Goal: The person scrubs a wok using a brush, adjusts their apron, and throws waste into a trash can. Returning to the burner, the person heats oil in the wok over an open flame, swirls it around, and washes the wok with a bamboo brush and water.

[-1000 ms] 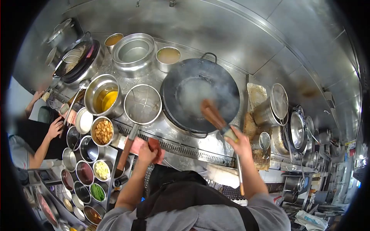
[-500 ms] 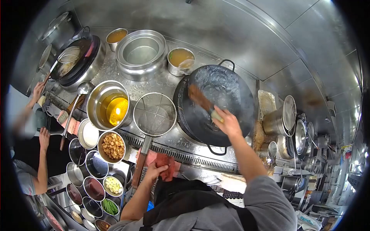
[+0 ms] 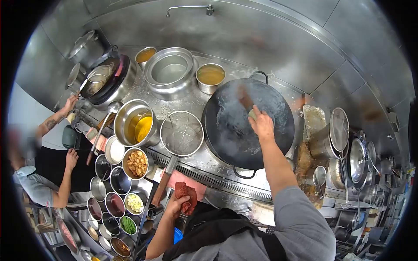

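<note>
My right hand (image 3: 262, 125) is closed around the pale handle of a brown wok brush (image 3: 245, 97). The brush is smeared by motion, its bristles over the far part of the black wok (image 3: 222, 145). Water and steam show inside the wok, which sits on the range. Low and close to my apron, my left hand (image 3: 174, 206) grips a bunched red cloth (image 3: 186, 196). Between the wok and the steel pot of yellow oil (image 3: 123, 124), a wire strainer (image 3: 182, 132) lies with its wooden handle pointing toward me.
Several bowls of ingredients stand at left, including brown cubes (image 3: 134, 163) and chopped greens (image 3: 128, 225). A lidless steel pot (image 3: 191, 74) and a bowl of broth (image 3: 210, 75) are behind. A co-worker's hand (image 3: 71, 102) holds a strainer at another wok (image 3: 91, 96). A faucet (image 3: 210, 9) juts from the wall.
The view has shifted, and the faucet now shows fully. My right hand has swung the brush to a steeper angle in the wok. More steam rises. My left hand still grips the cloth.
</note>
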Motion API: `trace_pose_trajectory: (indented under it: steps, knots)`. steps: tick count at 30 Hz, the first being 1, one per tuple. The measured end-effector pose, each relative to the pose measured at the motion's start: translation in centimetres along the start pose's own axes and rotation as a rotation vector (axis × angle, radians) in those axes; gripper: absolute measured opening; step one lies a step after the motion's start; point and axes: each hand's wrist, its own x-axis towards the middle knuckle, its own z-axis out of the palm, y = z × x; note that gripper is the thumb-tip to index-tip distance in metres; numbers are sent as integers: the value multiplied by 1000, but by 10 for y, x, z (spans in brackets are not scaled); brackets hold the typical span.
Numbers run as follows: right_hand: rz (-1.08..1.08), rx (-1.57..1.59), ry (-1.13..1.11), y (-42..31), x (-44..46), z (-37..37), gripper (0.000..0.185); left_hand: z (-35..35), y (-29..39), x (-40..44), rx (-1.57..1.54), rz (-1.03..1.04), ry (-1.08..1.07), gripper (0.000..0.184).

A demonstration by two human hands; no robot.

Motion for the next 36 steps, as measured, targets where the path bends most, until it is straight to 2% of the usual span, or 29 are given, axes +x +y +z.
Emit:
trace_pose_trajectory:
  steps: [1, 3, 4, 6, 7, 8, 10, 12, 14, 17, 18, 20, 24, 26, 27, 28, 30, 32, 35, 36]
  knots:
    - [0, 14, 6, 0, -8, -5, 54, -1, -2, -5, 4, 7, 29, 34]
    - [-301, 47, -155, 5, -20, -15, 53, -6, -9, -12, -14, 39, 63, 36]
    - [-308, 52, -139, 10, -14, -19, 53, -7, -11, -15, -9, 56, 63, 36]
    - [-304, -7, -109, 19, -1, -22, 54, -9, -16, -20, -45, 31, 106, 36]
    - [-131, -36, -113, 14, 12, -28, 53, -5, -15, -24, -53, 19, 102, 35]
    - [-137, -26, -107, 14, 22, -23, 53, -5, -19, -23, -50, 29, 109, 35]
    - [83, 73, 72, 7, 30, -11, 51, -10, -23, -22, 57, 22, 113, 35]
    - [-52, 103, -14, -3, 5, -5, 53, -11, -25, -24, 74, 14, 115, 36]
    - [-214, 269, -50, -19, -35, 9, 52, -8, -22, -23, 80, 27, 120, 37]
    - [-164, 251, 5, -24, -33, -3, 52, -4, -16, -24, 92, 32, 124, 37]
    - [-39, 206, -47, -25, -14, -7, 53, -1, -16, -27, 78, 24, 122, 37]
    - [164, 177, 10, -20, 27, -4, 52, 4, -14, -27, 94, 30, 120, 36]
    - [145, 222, -26, -39, 13, -10, 52, 2, -8, -28, 131, 23, 99, 35]
    - [-99, 204, -26, -49, -29, 1, 52, -3, -8, -29, 128, 42, 102, 36]
    - [-109, 244, -18, -46, -34, 3, 50, -4, -4, -29, 133, 47, 106, 36]
    - [-115, 248, -16, -40, -24, 2, 50, -3, -3, -29, 132, 55, 110, 36]
    - [97, 169, -33, -24, 5, -5, 49, -2, -5, -33, 132, 50, 117, 37]
    - [193, 167, 52, -16, 28, -9, 48, -3, 1, -32, 189, 20, 119, 37]
    - [126, 142, 10, -26, 17, -13, 47, -5, 5, -27, 190, -20, 144, 38]
    - [10, 218, -66, -29, 0, -9, 50, -7, 4, -25, 186, -30, 141, 38]
